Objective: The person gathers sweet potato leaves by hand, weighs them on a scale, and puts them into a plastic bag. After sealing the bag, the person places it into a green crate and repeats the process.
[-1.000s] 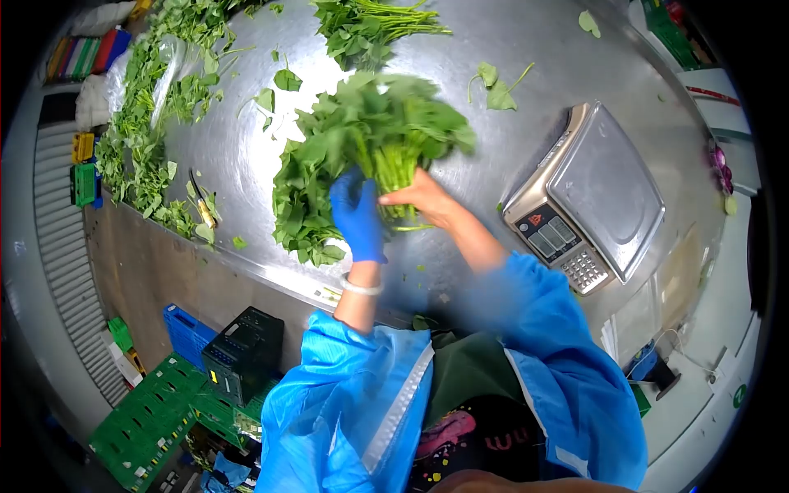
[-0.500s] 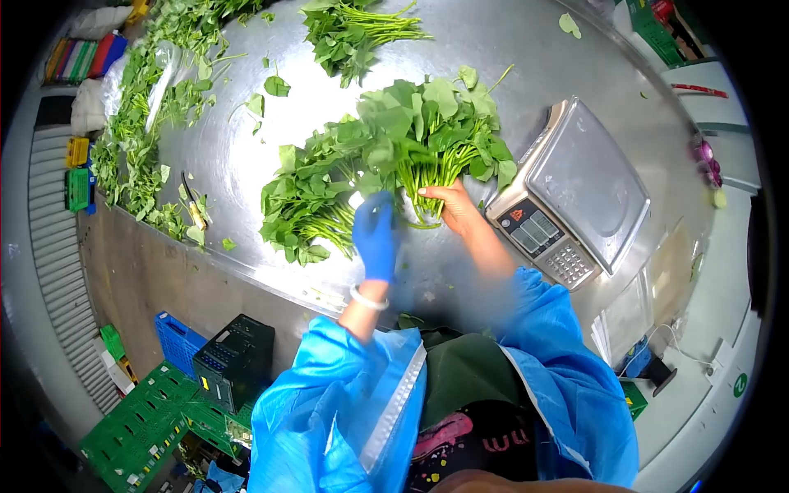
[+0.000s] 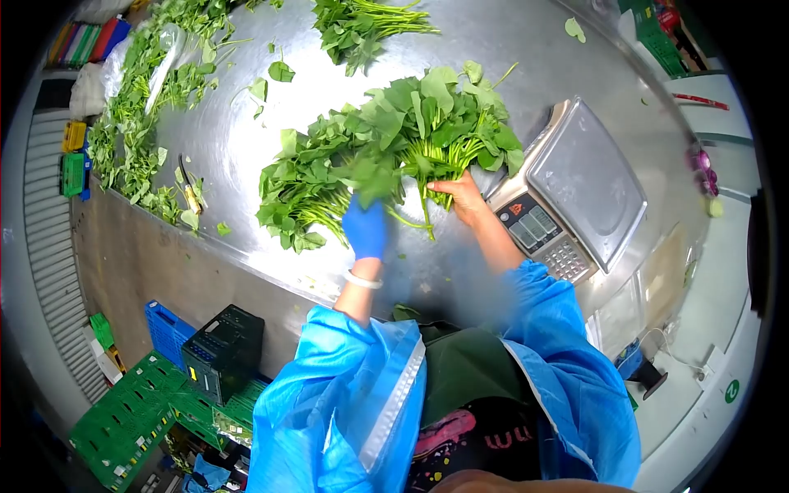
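Note:
My right hand (image 3: 463,200), bare, is closed around the stems of a bunch of leafy greens (image 3: 460,135) lying on the metal table. To its left, my left hand (image 3: 364,230) in a blue glove is closed at the stem end of a leafy sprig (image 3: 370,177), whose leaves are blurred by motion. Its fingertips are partly hidden. Just beside that hand lies a second pile of greens (image 3: 288,197), stems toward me. One loose stem hangs out below the bunch between my hands.
A digital scale (image 3: 583,185) stands right of my right hand. More greens lie at the far edge (image 3: 362,29) and along the left side (image 3: 131,140), near a knife (image 3: 191,193). Plastic bags (image 3: 620,316) are at the right. Crates (image 3: 226,353) stand on the floor lower left.
My left hand has moved slightly left and down, and the blurred leaves by it have shifted down too. A loose stem now points out below the bunch. My right hand keeps its grip.

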Demonstrator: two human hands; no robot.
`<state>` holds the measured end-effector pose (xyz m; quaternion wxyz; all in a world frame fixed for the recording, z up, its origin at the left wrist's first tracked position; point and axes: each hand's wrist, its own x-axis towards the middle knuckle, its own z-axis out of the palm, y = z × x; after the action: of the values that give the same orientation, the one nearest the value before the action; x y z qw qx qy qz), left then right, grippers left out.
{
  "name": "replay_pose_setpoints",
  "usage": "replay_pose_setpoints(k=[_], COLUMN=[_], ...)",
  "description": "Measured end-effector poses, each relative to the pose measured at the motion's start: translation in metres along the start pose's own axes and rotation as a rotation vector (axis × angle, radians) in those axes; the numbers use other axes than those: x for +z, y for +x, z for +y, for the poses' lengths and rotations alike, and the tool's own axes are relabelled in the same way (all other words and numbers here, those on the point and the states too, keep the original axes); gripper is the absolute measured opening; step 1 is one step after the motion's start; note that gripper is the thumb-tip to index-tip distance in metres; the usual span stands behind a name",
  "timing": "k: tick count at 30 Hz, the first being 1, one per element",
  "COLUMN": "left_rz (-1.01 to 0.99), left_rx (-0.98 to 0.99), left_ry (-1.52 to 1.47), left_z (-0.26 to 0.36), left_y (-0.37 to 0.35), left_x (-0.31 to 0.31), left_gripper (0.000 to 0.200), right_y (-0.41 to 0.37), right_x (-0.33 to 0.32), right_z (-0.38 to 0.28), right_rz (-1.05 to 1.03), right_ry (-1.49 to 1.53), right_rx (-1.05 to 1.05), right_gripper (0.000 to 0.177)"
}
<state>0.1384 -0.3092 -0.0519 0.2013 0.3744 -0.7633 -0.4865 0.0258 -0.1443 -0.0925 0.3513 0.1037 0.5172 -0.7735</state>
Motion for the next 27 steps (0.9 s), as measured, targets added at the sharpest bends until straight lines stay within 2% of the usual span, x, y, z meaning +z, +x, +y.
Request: replay_pose_setpoints(k=[1,2,4,5,7,8,10,12,14,15,16,18,19,20,23,25,27], left_rz=[-0.074,-0.077,-0.08,-0.077,-0.061,-0.069,-0.075,-0.11,-0.294,-0.473,-0.541,-0.276,-0.231,-0.179,-0.297,-0.413,-0.558], left_rx=[-0.27,-0.318,0.009,0.013,-0.151,-0.152,-0.365,-0.425,-0.705,-0.436,-0.142,-0.448,-0.386,-0.373,-0.263,-0.072,-0.004], left_ry=[-0.013,0.0,0.104,0.104,-0.095,-0.094,-0.45,-0.481,-0.609,-0.168,0.279,-0.859,-0.74,-0.794,-0.686,-0.696,-0.75], left_z=[0.008,0.016,-0.026,-0.029,-0.027,-0.022,-0.011,-0.021,0.0,-0.022,-0.045,0.027,0.034,0.046,0.085,0.109,0.139], left_y=[0.007,0.012,0.023,0.027,0.029,0.028,0.03,0.039,0.043,0.044,0.045,0.013,0.0,-0.011,-0.038,-0.061,-0.081], left_x=[-0.007,-0.01,-0.005,0.0,0.014,0.019,0.031,0.04,0.041,0.05,0.059,0.039,0.038,0.037,0.034,0.045,0.063], left_gripper=[0.024,0.021,0.023,0.023,0.022,0.022,0.025,0.026,0.025,0.025,0.025,0.026,0.029,0.034,0.03,0.032,0.035], right_y=[0.0,-0.001,0.001,0.001,-0.003,-0.007,-0.009,-0.01,-0.011,-0.014,-0.018,-0.035,-0.045,-0.056,-0.089,-0.112,-0.148], right_x=[0.001,0.002,0.003,0.005,0.012,0.018,0.027,0.04,0.046,0.047,0.05,0.05,0.051,0.052,0.041,0.014,-0.011], right_z=[-0.002,-0.002,-0.004,-0.005,-0.007,-0.009,-0.007,-0.005,-0.001,0.0,0.0,-0.005,-0.014,-0.024,-0.059,-0.079,-0.111], right_rz=[-0.01,-0.007,-0.059,-0.072,-0.054,-0.032,-0.037,-0.024,-0.033,-0.033,-0.033,-0.029,-0.041,-0.05,0.05,0.105,0.19], right_ry=[-0.006,-0.005,0.0,0.004,-0.082,-0.169,-0.241,-0.245,-0.208,-0.24,-0.27,-0.263,-0.331,-0.398,-0.356,-0.358,-0.249], right_rx=[-0.005,-0.003,-0.001,0.029,0.003,-0.017,-0.036,-0.086,-0.102,-0.131,-0.16,-0.199,-0.245,-0.294,-0.372,-0.467,-0.424], right_gripper=[0.044,0.044,0.04,0.039,0.04,0.041,0.044,0.046,0.051,0.051,0.052,0.046,0.045,0.043,0.038,0.036,0.036])
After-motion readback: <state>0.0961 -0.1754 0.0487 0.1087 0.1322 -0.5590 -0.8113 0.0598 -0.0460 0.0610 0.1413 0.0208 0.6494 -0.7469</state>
